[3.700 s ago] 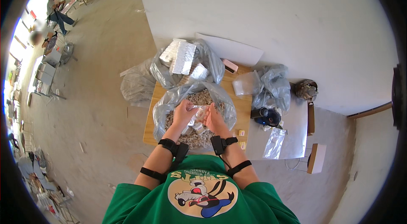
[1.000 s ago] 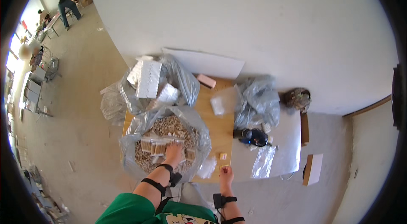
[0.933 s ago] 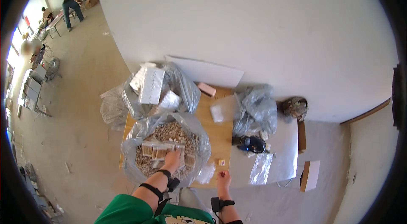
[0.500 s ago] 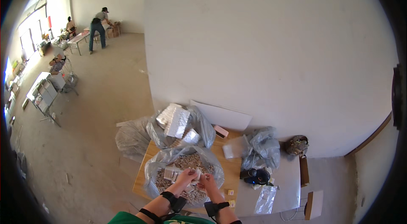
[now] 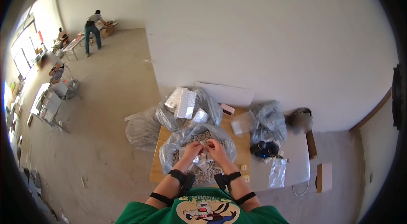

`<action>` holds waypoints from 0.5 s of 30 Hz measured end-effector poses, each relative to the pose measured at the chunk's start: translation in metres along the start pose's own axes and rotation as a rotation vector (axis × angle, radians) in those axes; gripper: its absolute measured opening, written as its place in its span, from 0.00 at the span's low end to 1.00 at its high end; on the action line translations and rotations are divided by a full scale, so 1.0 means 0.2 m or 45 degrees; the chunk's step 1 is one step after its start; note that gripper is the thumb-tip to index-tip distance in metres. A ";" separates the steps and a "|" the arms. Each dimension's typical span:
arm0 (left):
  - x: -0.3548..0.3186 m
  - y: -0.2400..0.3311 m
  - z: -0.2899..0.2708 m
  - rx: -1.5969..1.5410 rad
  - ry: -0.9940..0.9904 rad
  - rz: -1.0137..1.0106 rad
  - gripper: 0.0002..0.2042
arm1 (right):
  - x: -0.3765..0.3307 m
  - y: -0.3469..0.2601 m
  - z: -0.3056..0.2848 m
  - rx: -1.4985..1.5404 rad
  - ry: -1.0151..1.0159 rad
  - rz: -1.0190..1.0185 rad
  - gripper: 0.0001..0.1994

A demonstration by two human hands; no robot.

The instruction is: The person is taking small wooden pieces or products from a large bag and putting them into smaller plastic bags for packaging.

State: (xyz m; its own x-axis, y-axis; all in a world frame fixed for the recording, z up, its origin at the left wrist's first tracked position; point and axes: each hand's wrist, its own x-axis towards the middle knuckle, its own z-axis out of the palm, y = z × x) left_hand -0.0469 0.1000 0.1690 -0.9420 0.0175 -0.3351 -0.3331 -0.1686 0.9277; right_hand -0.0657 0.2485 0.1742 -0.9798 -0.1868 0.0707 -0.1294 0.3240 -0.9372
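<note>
Both hands work above a large grey plastic bag (image 5: 167, 141), open at the top and filled with many small brown-and-white pieces. My left hand (image 5: 194, 150) is closed, its fingertips pinched near the bag's middle. Close beside it, my right hand (image 5: 216, 150) is closed too, fingertips almost meeting the left ones. Between them shows a small pale item, too small to name. Several whitish packets (image 5: 202, 165) lie on the loose pieces just below my hands, partly covered by the left one.
Behind stands another grey bag (image 5: 212, 105) holding silvery blister-like sheets (image 5: 185, 104). The wooden table (image 5: 157, 173) adjoins a pale table (image 5: 296, 169) with a black device (image 5: 265, 150), crumpled plastic (image 5: 271, 118) and a clear pouch (image 5: 277, 172). A person (image 5: 92, 29) bends over a far table.
The whole view has shifted, so the tables sit higher and more to the right, and more of my shirt shows. My right hand has come up level with the left, fingertips nearer together.
</note>
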 end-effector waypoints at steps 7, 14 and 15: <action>0.01 0.05 0.05 0.329 -0.006 0.216 0.09 | -0.05 -0.18 -0.02 -0.313 0.043 -0.100 0.10; 0.03 0.02 0.04 0.748 -0.043 0.462 0.09 | -0.04 -0.11 -0.02 -0.224 0.061 -0.052 0.10; 0.03 0.03 0.05 0.746 -0.039 0.447 0.09 | -0.03 -0.11 -0.03 -0.222 0.050 -0.041 0.10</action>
State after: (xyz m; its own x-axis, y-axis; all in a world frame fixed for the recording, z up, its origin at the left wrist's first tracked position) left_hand -0.0546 0.1088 0.1744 -0.9961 0.0887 -0.0012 0.0338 0.3918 0.9194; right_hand -0.0580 0.2475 0.1969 -0.9795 -0.1645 0.1164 -0.1821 0.4752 -0.8608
